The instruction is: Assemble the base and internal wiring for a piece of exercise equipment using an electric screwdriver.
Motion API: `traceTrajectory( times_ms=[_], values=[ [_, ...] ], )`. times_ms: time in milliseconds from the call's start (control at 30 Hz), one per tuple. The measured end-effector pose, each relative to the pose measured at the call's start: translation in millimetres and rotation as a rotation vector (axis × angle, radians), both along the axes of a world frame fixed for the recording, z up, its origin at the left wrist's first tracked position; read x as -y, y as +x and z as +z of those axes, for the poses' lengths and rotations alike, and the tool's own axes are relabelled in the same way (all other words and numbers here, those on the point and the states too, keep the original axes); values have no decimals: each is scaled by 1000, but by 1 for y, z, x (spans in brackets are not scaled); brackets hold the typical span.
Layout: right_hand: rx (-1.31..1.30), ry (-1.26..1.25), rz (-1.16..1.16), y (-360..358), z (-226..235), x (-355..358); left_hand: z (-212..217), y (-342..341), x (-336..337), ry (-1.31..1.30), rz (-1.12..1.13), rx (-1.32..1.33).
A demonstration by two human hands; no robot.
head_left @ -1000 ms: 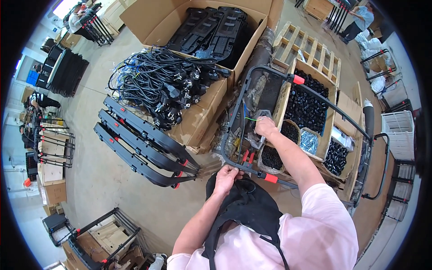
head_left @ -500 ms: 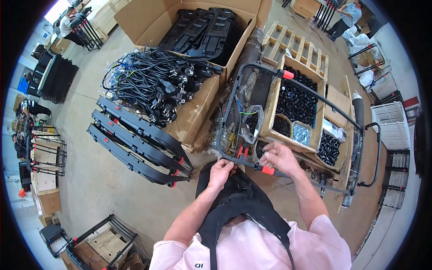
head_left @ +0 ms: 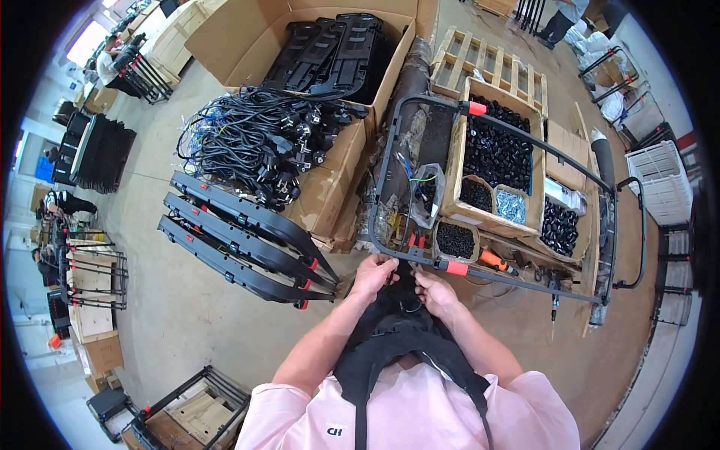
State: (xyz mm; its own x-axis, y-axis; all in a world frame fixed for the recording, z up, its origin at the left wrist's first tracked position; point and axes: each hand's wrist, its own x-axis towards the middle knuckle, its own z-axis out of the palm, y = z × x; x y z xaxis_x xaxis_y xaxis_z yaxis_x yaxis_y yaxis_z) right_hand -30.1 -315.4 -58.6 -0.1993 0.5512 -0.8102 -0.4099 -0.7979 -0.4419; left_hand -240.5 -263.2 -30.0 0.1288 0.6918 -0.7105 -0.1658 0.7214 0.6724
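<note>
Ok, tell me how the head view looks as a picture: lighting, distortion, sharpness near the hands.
Head view: even indoor light, soft shadows, no strong glare; fisheye bends the black tube frame and pallet toward the dark round rim; the left hand and right hand at the frame's near bar are fairly sharp, while things at the rim look squeezed and small.

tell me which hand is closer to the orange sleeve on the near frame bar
Right. The right hand sits just below-left of the orange sleeve; the left hand is farther left along the bar.
</note>
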Motion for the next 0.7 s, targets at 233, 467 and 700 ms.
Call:
traceTrajectory(
  times_ms=[233, 467, 700],
  values=[
    [-40, 77, -86, -40, -11, -27, 0, -6, -9, -46, -58, 36],
    [-139, 125, -101, -50, -11, -27, -2, -14, -13, -85, -143, 99],
    [-141, 187, 12, -45, -1, -24, -5, -24, -12, -93, -268, 136]
  ],
)
